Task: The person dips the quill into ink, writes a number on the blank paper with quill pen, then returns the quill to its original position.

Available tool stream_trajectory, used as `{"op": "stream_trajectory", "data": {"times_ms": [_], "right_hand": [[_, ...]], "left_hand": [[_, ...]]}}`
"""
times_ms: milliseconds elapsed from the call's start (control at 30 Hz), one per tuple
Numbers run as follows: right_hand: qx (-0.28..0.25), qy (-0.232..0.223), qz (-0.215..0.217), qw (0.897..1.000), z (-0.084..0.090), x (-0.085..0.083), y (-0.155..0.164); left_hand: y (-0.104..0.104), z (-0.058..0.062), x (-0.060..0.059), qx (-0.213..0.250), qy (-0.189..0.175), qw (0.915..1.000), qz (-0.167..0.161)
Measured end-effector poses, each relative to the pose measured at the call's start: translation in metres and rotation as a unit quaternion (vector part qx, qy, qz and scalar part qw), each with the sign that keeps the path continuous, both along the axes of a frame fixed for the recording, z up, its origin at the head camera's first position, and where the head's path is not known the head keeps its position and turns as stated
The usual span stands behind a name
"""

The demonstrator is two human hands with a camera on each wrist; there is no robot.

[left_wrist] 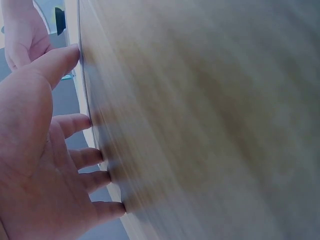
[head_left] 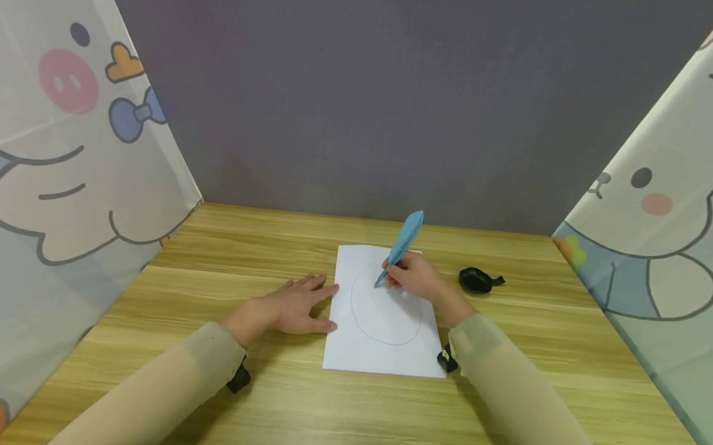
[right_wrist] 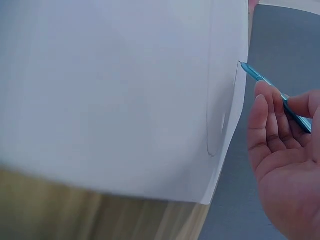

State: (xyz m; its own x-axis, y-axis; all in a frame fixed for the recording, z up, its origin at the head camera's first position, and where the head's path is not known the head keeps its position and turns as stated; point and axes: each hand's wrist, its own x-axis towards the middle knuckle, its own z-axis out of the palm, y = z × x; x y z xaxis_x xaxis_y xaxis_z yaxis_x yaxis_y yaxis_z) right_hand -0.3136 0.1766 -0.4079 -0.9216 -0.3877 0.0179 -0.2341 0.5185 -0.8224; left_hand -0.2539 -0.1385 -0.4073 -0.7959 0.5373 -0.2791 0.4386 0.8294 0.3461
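Observation:
A white sheet of paper (head_left: pixel 385 347) lies on the wooden table (head_left: pixel 269 244) with a thin oval line (head_left: pixel 359 321) drawn on it. My right hand (head_left: pixel 417 279) grips a light blue pen (head_left: pixel 401 245), whose tip touches the paper at the oval's upper left. In the right wrist view the pen (right_wrist: pixel 270 85) runs between my fingers (right_wrist: pixel 265 125) with its point at the paper (right_wrist: pixel 125 90). My left hand (head_left: pixel 293 307) lies flat on the table, fingers straight, fingertips at the paper's left edge. The left wrist view shows those fingers (left_wrist: pixel 75 125) pressed on the wood (left_wrist: pixel 210 120).
A small black object (head_left: pixel 477 280) lies on the table right of the paper. A dark grey wall stands behind, and cartoon-printed curtains (head_left: pixel 60 163) hang along both sides. Black wrist straps show under both sleeves.

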Motion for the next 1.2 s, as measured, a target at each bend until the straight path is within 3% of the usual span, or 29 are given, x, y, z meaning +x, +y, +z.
{"op": "stream_trajectory", "data": {"times_ms": [1200], "right_hand": [[0.010, -0.006, 0.027, 1.000, 0.003, 0.011, -0.032]], "left_hand": [[0.000, -0.001, 0.000, 0.001, 0.000, 1.0000, 0.005]]}}
